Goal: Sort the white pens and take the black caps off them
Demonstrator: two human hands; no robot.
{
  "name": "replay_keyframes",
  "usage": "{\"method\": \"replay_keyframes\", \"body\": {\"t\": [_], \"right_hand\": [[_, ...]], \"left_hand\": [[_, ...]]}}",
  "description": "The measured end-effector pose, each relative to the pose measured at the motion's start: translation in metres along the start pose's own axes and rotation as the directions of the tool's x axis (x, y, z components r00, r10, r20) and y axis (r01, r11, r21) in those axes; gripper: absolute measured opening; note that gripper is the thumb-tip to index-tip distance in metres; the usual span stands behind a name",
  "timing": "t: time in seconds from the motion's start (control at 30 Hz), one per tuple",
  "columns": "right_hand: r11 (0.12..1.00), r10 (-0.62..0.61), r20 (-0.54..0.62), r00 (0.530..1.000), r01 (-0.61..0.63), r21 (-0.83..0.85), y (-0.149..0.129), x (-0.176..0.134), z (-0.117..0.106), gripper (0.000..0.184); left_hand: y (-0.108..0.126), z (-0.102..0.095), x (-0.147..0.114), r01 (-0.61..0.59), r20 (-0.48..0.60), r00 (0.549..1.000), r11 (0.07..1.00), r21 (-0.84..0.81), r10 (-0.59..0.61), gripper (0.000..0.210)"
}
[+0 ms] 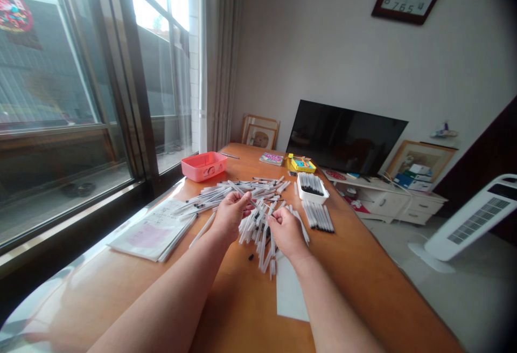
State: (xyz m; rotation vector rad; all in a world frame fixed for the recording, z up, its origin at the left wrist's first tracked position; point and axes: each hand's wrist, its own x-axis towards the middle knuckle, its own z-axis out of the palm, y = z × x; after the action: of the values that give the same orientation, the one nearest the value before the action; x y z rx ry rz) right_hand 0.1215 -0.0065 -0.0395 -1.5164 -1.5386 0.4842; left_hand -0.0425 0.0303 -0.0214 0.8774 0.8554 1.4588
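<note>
My left hand (pixel 233 214) is closed, thumb and fingers pinched round a thin, pale pen barrel (pixel 235 186) that slants up and to the left. Close by on the right, my right hand (pixel 288 232) has its thumb and forefinger pressed together; a small dark bit shows at the tips, too small to name. Beneath and between both hands spreads a loose pile of translucent pen tubes (pixel 258 234). Behind it lies a heap of pens (pixel 218 194) with dark parts. A small black piece (pixel 251 257) rests on the wood in front of the pile.
A white box (pixel 321 198) holds black-ended pens, with a neat row of pens (pixel 319 217) before it. Around stand a red plastic box (pixel 189 168), a yellow carton (pixel 304 166), stacked papers (pixel 141 240) and a white sheet (pixel 288 293) on the wooden table (pixel 355 272).
</note>
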Motion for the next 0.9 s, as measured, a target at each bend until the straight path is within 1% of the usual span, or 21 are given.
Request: {"method": "replay_keyframes", "body": {"t": [0.07,0.1,0.2,0.23,0.27,0.33,0.4,0.43,0.47,0.53,0.6,0.67,0.7,0.73,0.83,0.9], "right_hand": [[0.996,0.022,-0.016,1.0,-0.023,-0.091,0.002,0.001,-0.002,0.01],[0.992,0.024,-0.026,0.999,-0.027,-0.127,0.002,0.001,-0.003,0.01],[0.981,-0.026,-0.073,0.997,0.011,-0.192,-0.003,0.0,-0.006,0.035],[0.978,-0.059,-0.079,0.995,0.042,-0.205,-0.006,-0.001,-0.006,0.038],[0.974,-0.092,-0.072,0.993,0.075,-0.214,-0.008,-0.002,-0.007,0.037],[0.965,-0.143,-0.018,0.99,0.136,-0.222,-0.013,-0.004,-0.008,0.027],[0.959,-0.154,0.047,0.987,0.161,-0.231,-0.015,-0.005,-0.009,0.02],[0.957,-0.144,0.065,0.987,0.156,-0.243,-0.015,-0.005,-0.011,0.021],[0.955,-0.13,0.069,0.989,0.144,-0.261,-0.014,-0.005,-0.012,0.021],[0.947,-0.098,0.055,0.994,0.11,-0.302,-0.012,-0.003,-0.016,0.019],[0.935,-0.06,0.047,0.997,0.073,-0.346,-0.01,-0.001,-0.02,0.018],[0.922,-0.011,0.044,0.999,0.027,-0.387,-0.008,0.0,-0.022,0.021],[0.913,0.016,0.036,0.999,0.001,-0.408,-0.007,0.001,-0.023,0.023],[0.904,0.04,0.023,0.999,-0.026,-0.427,-0.007,0.002,-0.024,0.025],[0.878,0.091,-0.019,0.996,-0.089,-0.47,-0.006,0.003,-0.024,0.026],[0.869,0.107,-0.029,0.994,-0.107,-0.483,-0.005,0.004,-0.024,0.027]], "left_hand": [[0.0,-0.001,0.001,-0.003,-0.012,1.0,1.0,-0.018,0.003,0.045],[0.0,-0.001,0.001,-0.005,-0.016,1.0,1.0,-0.024,0.005,0.045],[-0.001,0.0,0.0,-0.005,-0.025,1.0,1.0,-0.015,0.004,0.045],[-0.002,0.001,-0.001,-0.002,-0.024,1.0,1.0,-0.008,0.001,0.045],[-0.003,0.002,-0.002,0.005,-0.017,1.0,1.0,-0.001,-0.005,0.044],[-0.003,0.004,-0.004,0.022,0.013,1.0,1.0,0.01,-0.023,0.044],[-0.002,0.005,-0.004,0.03,0.036,0.999,0.999,0.017,-0.031,0.043],[0.0,0.004,-0.003,0.022,0.026,0.999,1.0,0.017,-0.022,0.043],[0.003,0.001,-0.001,0.002,-0.001,1.0,1.0,0.017,-0.002,0.043],[0.009,-0.005,0.004,-0.062,-0.093,0.994,0.998,0.021,0.064,0.044],[0.015,-0.012,0.01,-0.13,-0.189,0.972,0.99,0.055,0.138,0.044],[0.017,-0.018,0.015,-0.175,-0.237,0.95,0.976,0.127,0.202,0.044],[0.016,-0.019,0.016,-0.188,-0.234,0.945,0.966,0.179,0.227,0.042],[0.013,-0.02,0.016,-0.193,-0.208,0.947,0.952,0.238,0.244,0.041],[0.004,-0.02,0.016,-0.185,-0.059,0.971,0.88,0.438,0.234,0.038],[0.0,-0.023,0.016,-0.196,0.002,0.972,0.805,0.561,0.235,0.036]]}}
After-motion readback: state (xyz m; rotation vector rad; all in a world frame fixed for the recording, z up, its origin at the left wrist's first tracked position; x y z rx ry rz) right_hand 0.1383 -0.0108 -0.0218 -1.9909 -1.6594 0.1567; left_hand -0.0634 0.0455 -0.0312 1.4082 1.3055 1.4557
